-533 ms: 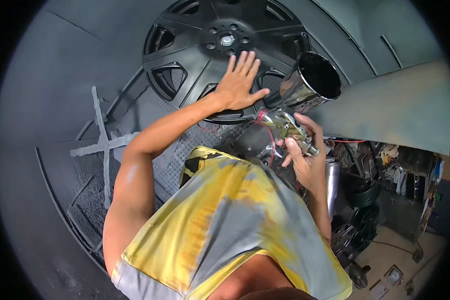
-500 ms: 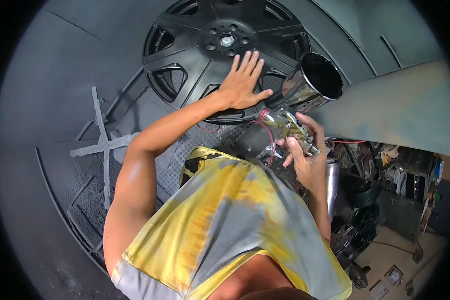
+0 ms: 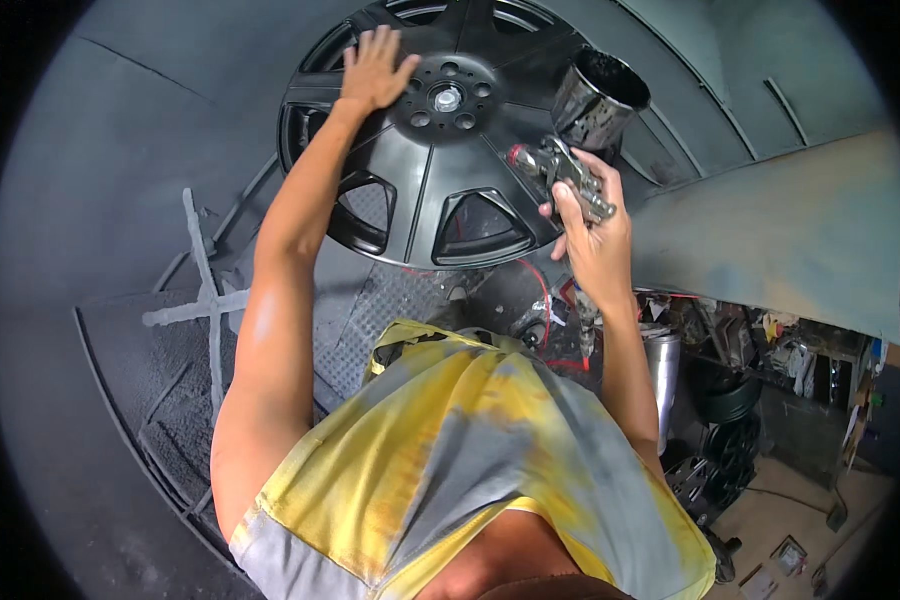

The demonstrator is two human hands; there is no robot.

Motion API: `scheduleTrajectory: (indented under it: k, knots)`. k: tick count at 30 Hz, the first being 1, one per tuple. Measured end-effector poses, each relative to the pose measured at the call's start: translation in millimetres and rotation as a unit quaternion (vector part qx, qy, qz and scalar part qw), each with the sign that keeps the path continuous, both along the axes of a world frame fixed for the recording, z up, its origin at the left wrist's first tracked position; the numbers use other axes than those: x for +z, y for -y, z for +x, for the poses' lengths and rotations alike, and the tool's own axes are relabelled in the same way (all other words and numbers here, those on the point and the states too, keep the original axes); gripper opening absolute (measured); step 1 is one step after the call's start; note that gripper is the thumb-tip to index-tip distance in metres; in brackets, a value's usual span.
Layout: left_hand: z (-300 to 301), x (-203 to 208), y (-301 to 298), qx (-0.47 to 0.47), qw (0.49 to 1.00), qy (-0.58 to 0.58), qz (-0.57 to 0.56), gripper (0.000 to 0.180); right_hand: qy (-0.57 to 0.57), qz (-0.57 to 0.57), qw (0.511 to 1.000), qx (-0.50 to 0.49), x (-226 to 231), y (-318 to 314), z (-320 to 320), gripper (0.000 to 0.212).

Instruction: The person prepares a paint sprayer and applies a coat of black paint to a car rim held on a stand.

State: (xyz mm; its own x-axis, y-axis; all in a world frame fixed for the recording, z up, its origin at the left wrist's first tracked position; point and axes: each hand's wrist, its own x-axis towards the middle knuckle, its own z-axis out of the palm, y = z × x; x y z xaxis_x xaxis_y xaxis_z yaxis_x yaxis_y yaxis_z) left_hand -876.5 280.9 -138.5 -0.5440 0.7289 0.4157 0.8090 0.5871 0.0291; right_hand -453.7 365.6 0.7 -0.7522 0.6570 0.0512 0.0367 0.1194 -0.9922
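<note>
A large dark alloy wheel rim with wide spokes fills the upper middle, facing up at me. My left hand is laid flat on its upper left part, fingers spread, beside the hub with its round bolt holes. In my right hand is a metal spray gun, with the fingers wrapped round its handle. The gun's red-ringed nose points left over the rim's right side. Joined to the gun, a dark shiny paint cup with an open top stands above the rim's right edge. The trigger is partly hidden by my fingers.
A red hose runs below the rim. On the left is a grey cross-shaped bar. A pale curved panel spans the right side. Below it are a silver cylinder, cluttered shelves and stacked dark wheels.
My left hand has moved up and left across the rim, past the hub. The spray gun and its cup have moved up and slightly left. The rim's spokes have turned.
</note>
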Motion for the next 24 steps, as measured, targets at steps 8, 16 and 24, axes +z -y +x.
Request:
scheduleTrajectory:
  k: [8, 16, 24]
  knots:
    - [152.4, 23.6, 50.3, -0.119, 0.988, 0.069, -0.071, 0.075, 0.045, 0.061, 0.997, 0.020, -12.9, -21.4, -39.6, 0.036]
    - [130.3, 51.0, 88.7, -0.138, 0.986, 0.088, 0.005, 0.053, 0.088, 0.094, 0.991, 0.036, -9.5, -28.3, -81.1, 0.034]
    - [60.5, 73.0, 155.6, -0.047, 0.996, 0.073, -0.008, 0.071, 0.134, 0.124, 0.982, 0.042, -0.8, -28.4, -122.4, 0.037]
